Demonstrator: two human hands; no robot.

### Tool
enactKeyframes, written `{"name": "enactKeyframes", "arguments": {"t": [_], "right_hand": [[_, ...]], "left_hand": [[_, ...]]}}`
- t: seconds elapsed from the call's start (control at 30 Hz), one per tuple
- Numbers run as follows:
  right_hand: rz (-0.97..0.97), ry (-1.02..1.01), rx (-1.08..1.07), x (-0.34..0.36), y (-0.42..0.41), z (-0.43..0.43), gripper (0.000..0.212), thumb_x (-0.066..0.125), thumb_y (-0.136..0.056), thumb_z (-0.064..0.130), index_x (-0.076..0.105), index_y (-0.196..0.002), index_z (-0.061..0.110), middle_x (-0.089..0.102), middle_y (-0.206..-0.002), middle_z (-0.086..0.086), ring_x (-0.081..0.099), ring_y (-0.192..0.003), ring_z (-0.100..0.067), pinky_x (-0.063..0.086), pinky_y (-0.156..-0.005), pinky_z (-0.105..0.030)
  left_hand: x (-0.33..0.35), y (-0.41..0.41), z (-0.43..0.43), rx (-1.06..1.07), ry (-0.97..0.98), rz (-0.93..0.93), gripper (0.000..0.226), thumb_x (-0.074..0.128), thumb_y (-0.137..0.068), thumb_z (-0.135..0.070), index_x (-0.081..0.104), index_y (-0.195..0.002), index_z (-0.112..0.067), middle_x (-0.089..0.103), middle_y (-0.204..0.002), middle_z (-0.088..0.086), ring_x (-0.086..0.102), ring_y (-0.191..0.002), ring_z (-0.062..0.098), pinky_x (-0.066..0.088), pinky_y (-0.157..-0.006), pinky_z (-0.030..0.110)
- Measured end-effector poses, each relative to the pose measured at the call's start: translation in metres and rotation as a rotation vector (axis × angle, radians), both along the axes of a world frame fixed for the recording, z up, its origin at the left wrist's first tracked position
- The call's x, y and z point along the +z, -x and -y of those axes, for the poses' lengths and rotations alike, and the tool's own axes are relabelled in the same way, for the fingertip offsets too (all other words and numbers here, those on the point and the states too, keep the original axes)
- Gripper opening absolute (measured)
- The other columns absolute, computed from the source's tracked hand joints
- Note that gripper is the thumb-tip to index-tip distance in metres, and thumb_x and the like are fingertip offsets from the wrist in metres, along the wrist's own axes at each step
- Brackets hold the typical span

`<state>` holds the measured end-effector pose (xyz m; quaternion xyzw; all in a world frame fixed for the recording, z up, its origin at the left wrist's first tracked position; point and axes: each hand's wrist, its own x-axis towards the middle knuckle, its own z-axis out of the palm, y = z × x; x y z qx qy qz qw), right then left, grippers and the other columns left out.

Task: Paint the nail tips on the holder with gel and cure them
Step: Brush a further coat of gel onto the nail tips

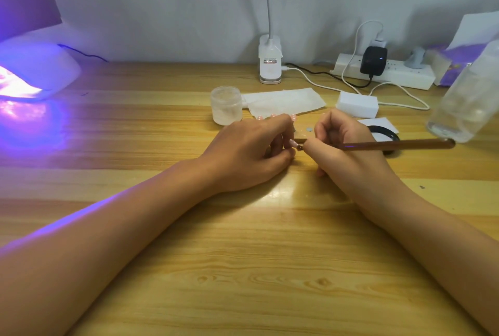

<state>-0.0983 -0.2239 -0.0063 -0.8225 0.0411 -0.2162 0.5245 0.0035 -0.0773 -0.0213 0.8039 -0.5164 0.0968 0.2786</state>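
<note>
Got the left hand planted around the middle of the surface, fingers curled in and pinching a small pink nail tip right at the fingertips. Got the right hand just beside it, fingers wrapped pen-style round a brown-handled brush, with the handle pointed toward the right edge and the working end right up against that tip. Touching or just short of it, can't tell, way too small. Can just make out a few more pink nail tips peeking over the left knuckles; no view of the holder under them, hidden behind the hand. Over in the far left corner, spotted a white curing lamp switched on and throwing purple light across the wood. Just behind the left hand, found a translucent jar, with a crumpled white wipe right beside it and a white foam-looking block further along. Just behind the right hand, noticed a black ring lying on a white slip of paper. Along the far edge, counted a clip lamp base in the middle, then a white power strip with a black adapter plugged in and cables trailing forward. Near the right edge, seeing a clear plastic bottle, blurry and close to the camera.
</note>
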Motion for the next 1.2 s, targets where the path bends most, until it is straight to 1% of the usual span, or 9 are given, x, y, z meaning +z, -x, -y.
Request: {"name": "enactKeyframes", "arguments": {"t": [0.1,0.23,0.33,0.47,0.53,0.67,0.87,1.03,1.2], "right_hand": [[0.016,-0.026,-0.019,0.0,0.0,0.001,0.016,0.063,-0.083,0.01,0.047,-0.077,0.009,0.046,-0.069,-0.011,0.044,-0.063,-0.024,0.044,-0.059,-0.051],[0.011,-0.113,0.005,-0.001,0.001,0.003,0.015,0.062,-0.09,0.013,0.05,-0.081,0.011,0.052,-0.066,-0.001,0.049,-0.062,-0.013,0.043,-0.059,-0.037],[-0.005,-0.049,0.027,-0.002,0.001,0.002,0.016,0.064,-0.089,0.014,0.051,-0.082,0.007,0.053,-0.068,-0.006,0.05,-0.063,-0.016,0.047,-0.061,-0.043],[0.01,0.012,-0.003,-0.001,0.0,0.0,0.024,0.068,-0.08,0.02,0.046,-0.075,0.01,0.046,-0.066,-0.006,0.043,-0.062,-0.021,0.045,-0.061,-0.051],[0.018,-0.012,-0.011,0.0,0.0,0.0,0.024,0.067,-0.076,0.024,0.045,-0.074,0.013,0.046,-0.066,-0.005,0.044,-0.061,-0.021,0.043,-0.058,-0.047],[0.031,-0.117,0.016,-0.001,0.001,0.002,0.019,0.065,-0.089,0.014,0.049,-0.079,0.014,0.05,-0.066,-0.001,0.048,-0.06,-0.012,0.043,-0.054,-0.034],[0.002,0.016,-0.006,0.001,0.001,-0.001,0.019,0.064,-0.078,0.018,0.048,-0.076,0.009,0.047,-0.067,-0.008,0.044,-0.062,-0.021,0.046,-0.061,-0.049],[0.083,-0.14,-0.087,-0.002,0.001,0.002,0.018,0.064,-0.089,0.015,0.049,-0.079,0.015,0.051,-0.067,-0.004,0.05,-0.059,-0.017,0.043,-0.05,-0.03],[0.196,-0.125,-0.201,0.0,0.002,0.003,0.015,0.052,-0.099,0.038,0.053,-0.095,0.024,0.059,-0.066,0.001,0.056,-0.055,-0.006,0.047,-0.048,-0.018]], "left_hand": [[-0.001,-0.001,-0.001,0.003,0.001,-0.005,0.017,0.064,-0.09,-0.028,0.048,-0.093,-0.033,0.051,-0.068,-0.019,0.047,-0.063,-0.005,0.037,-0.057,0.029],[-0.001,-0.001,0.0,0.0,0.001,-0.001,0.02,0.063,-0.09,-0.029,0.044,-0.092,-0.035,0.05,-0.067,-0.019,0.047,-0.062,-0.006,0.036,-0.056,0.028],[0.0,0.0,0.0,0.007,-0.001,0.007,0.022,0.063,-0.09,-0.029,0.042,-0.091,-0.035,0.049,-0.067,-0.02,0.046,-0.062,-0.007,0.037,-0.057,0.029],[-0.001,-0.001,-0.001,0.009,-0.005,-0.01,0.011,0.063,-0.089,-0.029,0.053,-0.095,-0.029,0.053,-0.07,-0.015,0.048,-0.063,-0.002,0.042,-0.058,0.031],[0.0,0.0,-0.001,0.011,-0.003,-0.01,0.011,0.063,-0.09,-0.029,0.053,-0.095,-0.03,0.052,-0.069,-0.017,0.048,-0.063,-0.003,0.04,-0.057,0.029],[0.001,0.001,0.0,0.009,-0.009,-0.007,0.016,0.063,-0.091,-0.03,0.047,-0.092,-0.034,0.052,-0.069,-0.017,0.048,-0.063,-0.004,0.039,-0.056,0.03],[0.002,0.002,0.0,0.016,-0.008,-0.007,0.012,0.062,-0.09,-0.03,0.05,-0.093,-0.031,0.054,-0.071,-0.013,0.048,-0.063,0.003,0.041,-0.056,0.031],[0.003,0.006,0.0,0.009,0.041,0.042,0.011,0.064,-0.091,-0.031,0.053,-0.091,-0.029,0.051,-0.067,-0.019,0.048,-0.061,-0.007,0.033,-0.053,0.02],[0.005,0.01,0.0,0.009,0.149,0.113,0.012,0.065,-0.092,-0.035,0.061,-0.093,-0.024,0.053,-0.072,-0.015,0.044,-0.058,-0.007,0.039,-0.051,0.025]]}}
